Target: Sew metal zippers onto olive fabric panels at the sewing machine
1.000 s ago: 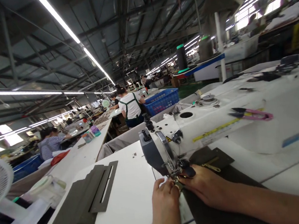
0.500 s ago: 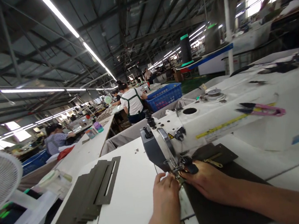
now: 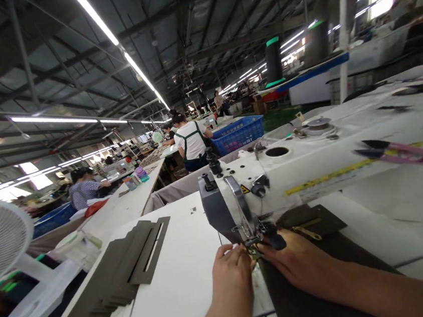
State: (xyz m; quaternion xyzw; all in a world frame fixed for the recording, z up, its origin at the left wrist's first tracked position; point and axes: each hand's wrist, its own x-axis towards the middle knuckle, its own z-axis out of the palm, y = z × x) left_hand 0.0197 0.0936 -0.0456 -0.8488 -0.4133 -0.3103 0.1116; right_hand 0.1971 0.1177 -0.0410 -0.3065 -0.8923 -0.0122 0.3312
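Note:
A white sewing machine (image 3: 311, 168) with a grey head stands over the white table. My left hand (image 3: 232, 282) is closed beside the needle area, its fingertips pinched at a small piece near the presser foot, too small to make out. My right hand (image 3: 301, 260) lies on the dark grey-green fabric (image 3: 298, 303), its fingertips partly hidden behind the machine's foot. Behind the right hand, a brass zipper pull (image 3: 308, 232) rests on a dark panel (image 3: 325, 218). Pink-handled thread snips (image 3: 399, 151) lie on the machine's arm.
Stacked dark panels (image 3: 114, 274) lie on the table to the left, near a white fan (image 3: 1, 246). A blue crate (image 3: 237, 135) stands beyond the machine, by a person in a white shirt (image 3: 191, 139). Thread cones (image 3: 274, 61) stand at the upper right.
The camera view has shifted slightly, so the machine's arm and snips appear farther right. Both hands keep nearly the same place at the needle area.

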